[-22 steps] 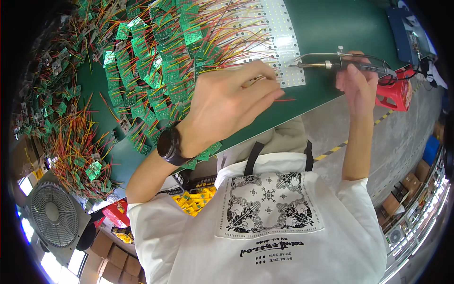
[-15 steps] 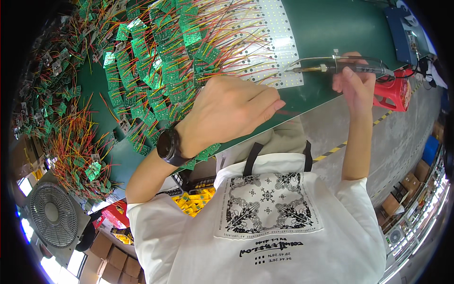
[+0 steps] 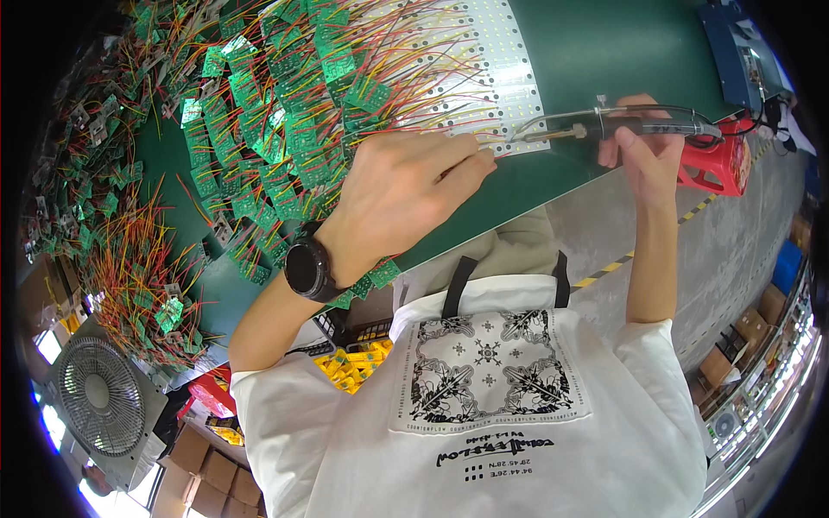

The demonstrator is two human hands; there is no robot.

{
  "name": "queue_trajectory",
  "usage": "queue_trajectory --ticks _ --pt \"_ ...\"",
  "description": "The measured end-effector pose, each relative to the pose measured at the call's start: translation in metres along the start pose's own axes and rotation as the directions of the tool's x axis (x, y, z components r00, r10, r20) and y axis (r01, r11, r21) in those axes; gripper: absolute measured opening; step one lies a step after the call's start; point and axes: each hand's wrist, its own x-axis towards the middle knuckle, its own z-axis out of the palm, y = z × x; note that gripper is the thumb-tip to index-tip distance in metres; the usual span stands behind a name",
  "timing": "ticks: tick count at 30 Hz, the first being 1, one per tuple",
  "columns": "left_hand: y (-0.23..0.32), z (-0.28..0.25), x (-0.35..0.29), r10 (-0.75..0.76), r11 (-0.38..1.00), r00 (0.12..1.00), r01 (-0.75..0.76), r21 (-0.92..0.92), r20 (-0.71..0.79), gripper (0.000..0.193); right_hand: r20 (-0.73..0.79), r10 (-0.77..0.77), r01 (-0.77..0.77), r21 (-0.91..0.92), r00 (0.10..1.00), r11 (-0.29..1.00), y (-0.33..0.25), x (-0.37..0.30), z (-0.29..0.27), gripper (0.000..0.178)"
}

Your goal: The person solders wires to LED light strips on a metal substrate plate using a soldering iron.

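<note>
My right hand (image 3: 643,151) is wrapped round a soldering iron (image 3: 596,128) with a thin curved metal feed tube along it. The iron points left, its tip over the near right corner of a white LED panel (image 3: 514,73) dotted with small yellow and dark spots. Just left of that tip, my left hand (image 3: 419,190) has its fingers drawn together in a pinch; whatever lies between them is hidden. Red and yellow wires (image 3: 423,95) run across the panel from rows of green circuit boards (image 3: 298,129). A black watch (image 3: 311,266) sits on my left wrist.
Loose boards and tangled wires (image 3: 129,285) heap along the left of the green table (image 3: 604,52). A blue box-shaped device (image 3: 730,60) stands at the far right, a red plastic stool (image 3: 717,164) beyond the table edge. A fan (image 3: 95,393) and yellow parts (image 3: 354,367) are lower left.
The soldering iron has moved slightly left, bringing its tip closer to my left fingers. My left hand has shifted a little left, its fingertips drawn back and up toward the panel's near edge.
</note>
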Motion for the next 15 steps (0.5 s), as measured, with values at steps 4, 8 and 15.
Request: queue_trajectory --ticks 4,8,15 --pt "-0.0008 0.0005 -0.0012 0.004 1.000 1.000 -0.004 0.002 -0.008 0.014 0.051 -0.004 0.004 -0.011 0.999 1.000 0.0010 -0.0005 -0.0019 0.024" --pt "-0.0015 0.0008 -0.0023 0.012 1.000 1.000 -0.012 -0.026 -0.027 0.014 0.050 0.009 -0.009 -0.013 0.999 1.000 0.0000 -0.0008 -0.0012 0.024" --pt "-0.0004 -0.0001 -0.0020 -0.008 1.000 0.999 0.008 -0.023 -0.032 0.014 0.052 0.006 -0.005 -0.014 0.999 1.000 0.0001 -0.0009 -0.0006 0.025"
